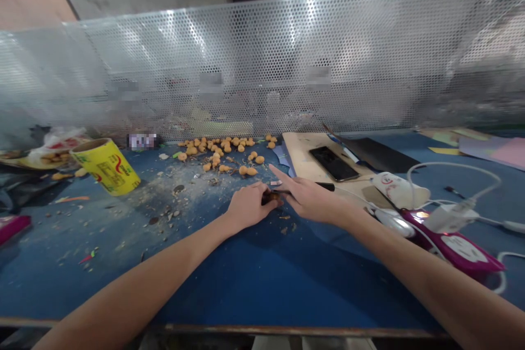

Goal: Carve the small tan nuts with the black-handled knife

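My left hand point(251, 206) is closed around a small brown piece point(269, 197), probably a gourd, low over the blue table point(262, 279). Right beside it, my right hand point(305, 197) grips a thin tool with a black handle point(325, 186); its index finger points forward and its other fingers are bent. The tool's front end meets the brown piece between my hands, partly hidden by my fingers. Beyond my hands lie several small tan gourds point(225, 145) in a loose group, with scraps and dust around them.
A yellow tape roll point(110, 168) stands at the left. A black phone point(334, 163) lies on a tan board point(297, 153) at the right, near a magenta power strip point(467, 254) with white cables. A perforated metal screen point(262, 65) runs along the back.
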`<action>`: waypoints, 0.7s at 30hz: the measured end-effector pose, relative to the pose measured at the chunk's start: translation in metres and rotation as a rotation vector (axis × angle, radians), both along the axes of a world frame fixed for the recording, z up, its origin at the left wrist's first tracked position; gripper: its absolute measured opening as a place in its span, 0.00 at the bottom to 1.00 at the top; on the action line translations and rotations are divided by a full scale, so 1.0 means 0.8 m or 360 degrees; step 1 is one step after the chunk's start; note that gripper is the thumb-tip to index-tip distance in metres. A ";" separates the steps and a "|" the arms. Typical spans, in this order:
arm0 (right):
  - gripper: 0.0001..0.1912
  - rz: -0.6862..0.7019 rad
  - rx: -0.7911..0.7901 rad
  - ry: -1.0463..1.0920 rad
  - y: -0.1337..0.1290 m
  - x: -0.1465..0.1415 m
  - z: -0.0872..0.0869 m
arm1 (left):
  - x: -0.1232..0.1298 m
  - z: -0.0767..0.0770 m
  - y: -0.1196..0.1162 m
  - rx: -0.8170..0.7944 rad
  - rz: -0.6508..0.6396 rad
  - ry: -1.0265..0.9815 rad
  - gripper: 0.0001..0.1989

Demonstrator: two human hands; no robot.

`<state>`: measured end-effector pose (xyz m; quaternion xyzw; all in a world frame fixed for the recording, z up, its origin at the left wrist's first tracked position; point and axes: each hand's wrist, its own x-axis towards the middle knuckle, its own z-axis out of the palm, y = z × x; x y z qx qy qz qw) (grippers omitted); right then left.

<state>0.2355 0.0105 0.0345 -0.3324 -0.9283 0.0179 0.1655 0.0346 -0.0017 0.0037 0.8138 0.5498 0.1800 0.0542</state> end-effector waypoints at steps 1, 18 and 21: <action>0.38 0.0000 -0.0018 0.0009 0.000 0.000 -0.001 | 0.000 0.000 0.000 0.0009 -0.0003 0.0012 0.20; 0.14 -0.0134 -0.1841 0.1421 0.028 -0.010 -0.033 | -0.029 0.022 0.006 0.0331 -0.0017 -0.0281 0.20; 0.12 0.0170 -0.2121 0.1307 0.029 -0.004 -0.035 | -0.028 0.022 0.002 0.0405 -0.0136 -0.0339 0.18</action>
